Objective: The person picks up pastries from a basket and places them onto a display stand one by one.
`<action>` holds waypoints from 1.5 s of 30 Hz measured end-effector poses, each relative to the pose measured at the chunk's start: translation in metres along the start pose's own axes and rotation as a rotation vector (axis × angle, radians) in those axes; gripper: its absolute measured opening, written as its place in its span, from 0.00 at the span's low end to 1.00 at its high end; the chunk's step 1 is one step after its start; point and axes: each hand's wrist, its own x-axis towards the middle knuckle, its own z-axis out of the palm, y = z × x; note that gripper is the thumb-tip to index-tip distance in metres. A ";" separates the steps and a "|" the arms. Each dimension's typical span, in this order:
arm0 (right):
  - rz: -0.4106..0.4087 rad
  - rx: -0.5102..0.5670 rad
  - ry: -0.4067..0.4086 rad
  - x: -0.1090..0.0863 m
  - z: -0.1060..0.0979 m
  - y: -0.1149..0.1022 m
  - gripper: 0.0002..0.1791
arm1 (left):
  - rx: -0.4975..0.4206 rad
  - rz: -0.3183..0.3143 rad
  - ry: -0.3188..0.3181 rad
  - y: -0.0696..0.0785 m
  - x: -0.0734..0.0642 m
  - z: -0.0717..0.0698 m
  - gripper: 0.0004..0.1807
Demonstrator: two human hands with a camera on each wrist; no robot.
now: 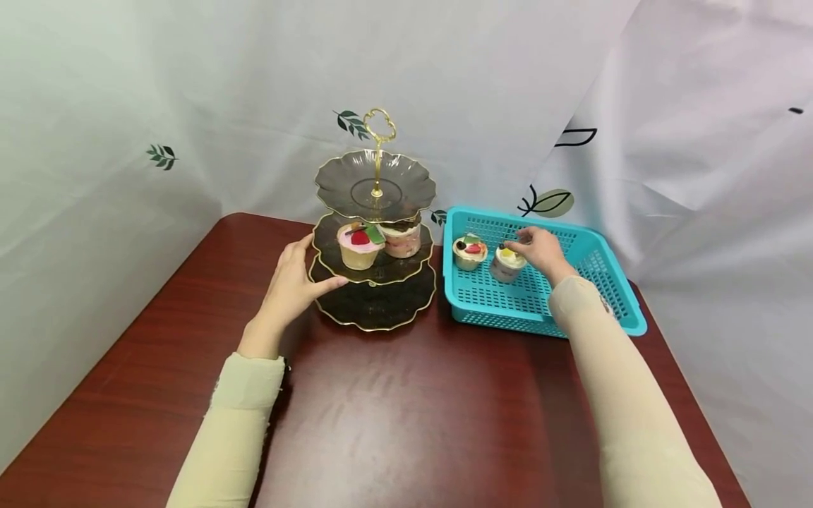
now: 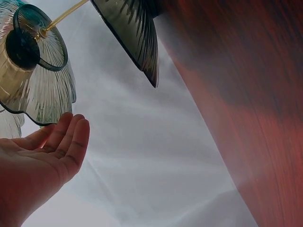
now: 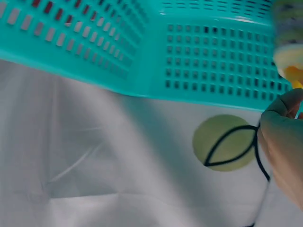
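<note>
Left hand (image 1: 288,286): being held spread, thumb apart from the fingers, at the near-left rim of the middle tier (image 1: 396,271); the rim is apparently being touched rather than gripped.
Right hand (image 1: 543,252): being held over the yellow-topped cup (image 1: 506,271), fingertips at its topping; whether the cup is being pinched cannot be told, the fingers being cut off in the right wrist view.
Yellow-topped cup: being contained by the blue basket (image 1: 495,322), directly beneath the right fingertips.
Slip risk: probably being raised by contact so high; if only the topping is being gripped, it could be pulled loose and the cup dropped.
Berry tart (image 1: 469,259): being exposed to a knock just left of the right fingertips, should the hand be swung left.
Basket wall: being interposed between the two hands; the cup's base could be caught if carried low.
Pink-topped tart (image 1: 357,255): being supported just right of the left thumb; it could be nudged, or the tier tilted, if the rim is pressed.
Top tier (image 1: 406,190): headroom above the middle tier is being limited; toppings could be scraped.
</note>
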 end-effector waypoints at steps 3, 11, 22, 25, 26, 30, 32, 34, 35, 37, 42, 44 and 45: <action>0.004 -0.032 -0.026 0.001 0.001 0.011 0.34 | -0.001 -0.005 -0.006 0.000 -0.001 0.002 0.55; 0.032 -0.065 -0.119 0.007 0.005 0.023 0.40 | 0.008 -0.011 -0.013 0.000 -0.003 0.001 0.55; 0.002 -0.134 -0.158 0.022 0.018 0.021 0.43 | 0.013 -0.005 -0.006 -0.001 -0.004 -0.004 0.54; -0.006 -0.154 -0.167 0.023 0.021 0.023 0.43 | 0.008 -0.006 -0.006 -0.001 -0.005 -0.002 0.54; -0.005 -0.160 -0.168 0.023 0.022 0.024 0.43 | 0.007 -0.006 -0.007 -0.001 -0.006 -0.001 0.54; 0.009 -0.161 -0.172 0.022 0.021 0.025 0.45 | 0.009 -0.008 -0.008 -0.001 -0.007 0.001 0.54; 0.011 -0.162 -0.177 0.021 0.020 0.025 0.46 | 0.013 -0.007 -0.007 0.000 -0.007 0.001 0.54; 0.001 -0.171 -0.180 0.021 0.018 0.025 0.47 | 0.015 -0.007 -0.004 0.000 -0.006 0.001 0.54; 0.000 -0.175 -0.182 0.022 0.017 0.025 0.48 | 0.016 -0.004 -0.001 0.000 -0.005 0.001 0.54; -0.003 -0.184 -0.182 0.023 0.016 0.026 0.48 | 0.017 0.005 0.008 0.000 -0.004 0.001 0.54; -0.016 -0.203 -0.170 0.027 0.016 0.027 0.47 | 0.025 0.017 0.015 0.000 -0.002 0.001 0.54; -0.022 -0.210 -0.164 0.026 0.015 0.027 0.46 | 0.028 0.016 0.013 0.001 -0.001 0.001 0.54; -0.022 -0.213 -0.160 0.026 0.014 0.026 0.46 | 0.027 0.015 0.013 0.001 -0.001 0.001 0.54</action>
